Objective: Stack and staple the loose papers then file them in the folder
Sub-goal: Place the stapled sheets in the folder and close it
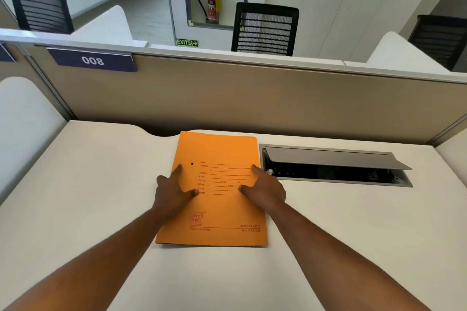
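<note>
Lying on: smooth, matte off-white desk (88,209), its back edge curved, closed off behind by a tan fabric partition (252,98).
Cable box (336,168): grey metal rectangle sunk in the desk just right of the folder, flap tilted open.
Folder (222,151): orange card, flat and closed, rectangular, red printed form lines, small dark hole near its left edge.
Left hand (174,190): released, fingers straight, resting on the folder's left edge.
Right hand (265,189): released, fingers flat on the right edge.
</note>
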### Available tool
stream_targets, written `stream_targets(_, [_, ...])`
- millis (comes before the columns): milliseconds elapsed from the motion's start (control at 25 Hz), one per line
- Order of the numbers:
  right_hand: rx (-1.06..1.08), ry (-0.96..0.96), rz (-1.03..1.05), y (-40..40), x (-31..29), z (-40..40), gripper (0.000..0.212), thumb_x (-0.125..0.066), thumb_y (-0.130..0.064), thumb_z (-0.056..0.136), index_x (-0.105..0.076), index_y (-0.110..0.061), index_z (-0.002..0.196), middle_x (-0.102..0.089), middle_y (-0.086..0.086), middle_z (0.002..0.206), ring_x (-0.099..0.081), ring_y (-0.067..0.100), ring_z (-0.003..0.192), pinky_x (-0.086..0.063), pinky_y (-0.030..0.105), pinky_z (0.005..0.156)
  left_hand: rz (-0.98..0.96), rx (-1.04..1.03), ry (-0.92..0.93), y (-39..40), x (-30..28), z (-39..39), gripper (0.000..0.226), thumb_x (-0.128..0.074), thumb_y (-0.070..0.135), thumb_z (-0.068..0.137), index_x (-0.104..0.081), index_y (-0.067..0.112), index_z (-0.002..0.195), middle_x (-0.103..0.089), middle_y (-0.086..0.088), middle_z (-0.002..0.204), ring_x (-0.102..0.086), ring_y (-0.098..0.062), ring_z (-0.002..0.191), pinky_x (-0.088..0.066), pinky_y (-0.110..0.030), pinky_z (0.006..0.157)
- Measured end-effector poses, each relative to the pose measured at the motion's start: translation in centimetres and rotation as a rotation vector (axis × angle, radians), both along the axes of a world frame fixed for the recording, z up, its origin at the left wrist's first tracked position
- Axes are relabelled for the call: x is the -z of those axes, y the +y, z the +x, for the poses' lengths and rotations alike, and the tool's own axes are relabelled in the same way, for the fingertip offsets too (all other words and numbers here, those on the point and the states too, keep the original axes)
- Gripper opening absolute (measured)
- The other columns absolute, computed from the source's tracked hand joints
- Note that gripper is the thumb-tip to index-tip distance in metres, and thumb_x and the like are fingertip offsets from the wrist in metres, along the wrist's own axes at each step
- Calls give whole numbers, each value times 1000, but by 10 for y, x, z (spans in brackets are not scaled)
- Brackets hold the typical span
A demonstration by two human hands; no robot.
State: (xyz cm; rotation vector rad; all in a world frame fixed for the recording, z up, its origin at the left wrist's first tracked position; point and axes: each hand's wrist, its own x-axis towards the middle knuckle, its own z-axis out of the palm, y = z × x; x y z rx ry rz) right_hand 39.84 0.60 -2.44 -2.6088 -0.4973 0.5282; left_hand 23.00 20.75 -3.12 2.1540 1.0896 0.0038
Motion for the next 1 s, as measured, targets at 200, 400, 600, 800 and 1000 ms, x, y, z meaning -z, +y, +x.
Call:
stream_targets(200, [-28, -182, -215, -12, 7, -19, 83, -43, -85, 81, -34, -41, 151, -35, 12, 159, -40, 36, 140, -47, 50, 103, 165, 2, 134, -8, -4, 2, 90, -68, 63, 77, -28, 29, 151, -32, -15, 144, -36, -38, 134, -43, -53, 103])
stream_targets(400, [-256, -347, -72, -15, 11, -44, 76, -46, -73, 89, -34, -34, 152, -33, 4, 161, -29, 29, 148, -39, 50, 113, 365, 189, 89, -25, 8, -24, 96, -59, 69, 78, -18, 28, 154, -9, -10, 164, -17, -35, 149, -27, -52, 116])
stream_targets(600, [-390, -231, -141, -14, 29, -57, 88, -27, -83, 88, -10, -37, 161, 2, 2, 173, 5, 30, 159, -10, 53, 127, 400, 439, 165, -31, 23, -30, 94, -39, 77, 83, -1, 33, 157, 10, -1, 166, 6, -32, 153, -10, -51, 122])
stream_targets(800, [-389, -259, -146, -17, 39, -50, 91, -17, -85, 86, -3, -37, 161, 9, 3, 172, 10, 29, 158, -5, 52, 127, 400, 441, 172, -29, 25, -22, 94, -37, 77, 84, 1, 33, 157, 11, -2, 166, 8, -32, 152, -7, -53, 122])
stream_targets(1000, [-376, -278, -124, -15, 43, -42, 92, -13, -88, 83, -6, -39, 161, 5, 1, 173, 7, 28, 159, -6, 52, 126, 397, 437, 165, -26, 27, -15, 94, -37, 78, 83, 1, 34, 156, 11, -1, 166, 8, -31, 153, -6, -53, 121])
